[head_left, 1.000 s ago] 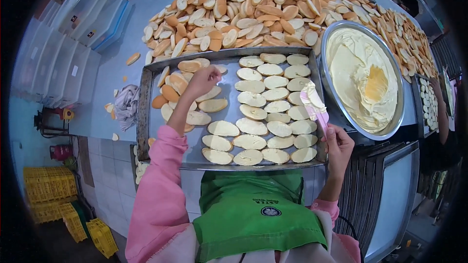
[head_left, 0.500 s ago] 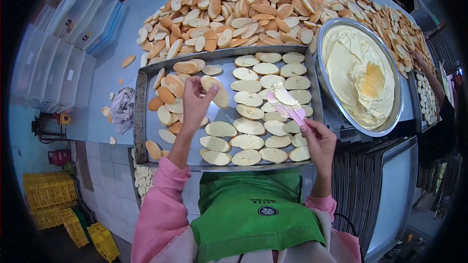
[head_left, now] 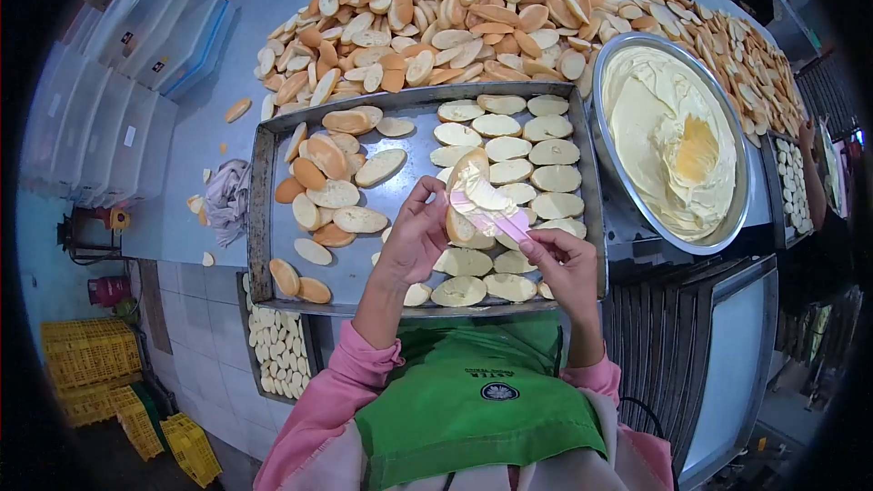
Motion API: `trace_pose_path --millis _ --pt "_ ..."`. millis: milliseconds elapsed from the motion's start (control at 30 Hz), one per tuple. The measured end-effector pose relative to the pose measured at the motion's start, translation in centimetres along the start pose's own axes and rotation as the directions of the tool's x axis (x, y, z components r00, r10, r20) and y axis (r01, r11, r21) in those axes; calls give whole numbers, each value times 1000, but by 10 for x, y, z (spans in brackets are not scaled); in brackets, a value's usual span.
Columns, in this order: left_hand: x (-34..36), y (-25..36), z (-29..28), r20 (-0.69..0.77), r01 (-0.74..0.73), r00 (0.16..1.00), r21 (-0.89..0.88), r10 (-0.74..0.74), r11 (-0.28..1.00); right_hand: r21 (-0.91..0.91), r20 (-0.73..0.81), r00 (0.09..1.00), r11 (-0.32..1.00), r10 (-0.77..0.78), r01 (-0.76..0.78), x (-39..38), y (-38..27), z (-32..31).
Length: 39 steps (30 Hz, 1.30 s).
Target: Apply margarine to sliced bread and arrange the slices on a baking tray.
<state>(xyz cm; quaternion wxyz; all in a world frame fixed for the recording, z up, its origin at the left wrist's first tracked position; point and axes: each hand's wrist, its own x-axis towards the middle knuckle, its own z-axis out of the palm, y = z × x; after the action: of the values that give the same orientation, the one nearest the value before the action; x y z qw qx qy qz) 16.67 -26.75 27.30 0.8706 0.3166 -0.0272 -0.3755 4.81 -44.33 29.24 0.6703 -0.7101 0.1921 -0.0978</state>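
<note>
Above the middle of a metal baking tray, my left hand grips a bread slice by its edge, tilted upright. My right hand holds a pink spatula, its blade loaded with pale yellow cream and pressed against the slice's face. Rows of cream-coated slices fill the tray's right side, some hidden behind my hands. Plain slices lie loosely heaped at the tray's left.
A large steel bowl of cream stands right of the tray. Behind spreads a big heap of bread slices. A crumpled cloth and plastic boxes are at left. Another person's arm shows at far right, beside another tray.
My left hand has carried the slice rightward from the loose pile. My right hand has shifted slightly left and nearer, and the spatula now meets the slice.
</note>
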Motion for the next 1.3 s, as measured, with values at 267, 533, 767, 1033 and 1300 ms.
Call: trace_pose_path --millis 267,533,767,1033,1300 --pt "-4 3 15 157 81 983 128 -100 988 -55 -103 930 935 -353 349 8 7 1" --pt "-4 6 16 174 26 984 1 -26 1000 -439 39 844 750 -534 495 10 -2 -21" --pt "3 20 21 183 -154 976 198 118 968 -220 -131 914 910 -383 350 4 -17 -28" --pt "1 24 15 72 -45 997 178 33 983 -308 45 907 858 -420 412 2 -7 -46" --pt "-2 -3 13 103 248 953 276 -285 929 -688 -10 791 578 -612 439 16 -26 -33"
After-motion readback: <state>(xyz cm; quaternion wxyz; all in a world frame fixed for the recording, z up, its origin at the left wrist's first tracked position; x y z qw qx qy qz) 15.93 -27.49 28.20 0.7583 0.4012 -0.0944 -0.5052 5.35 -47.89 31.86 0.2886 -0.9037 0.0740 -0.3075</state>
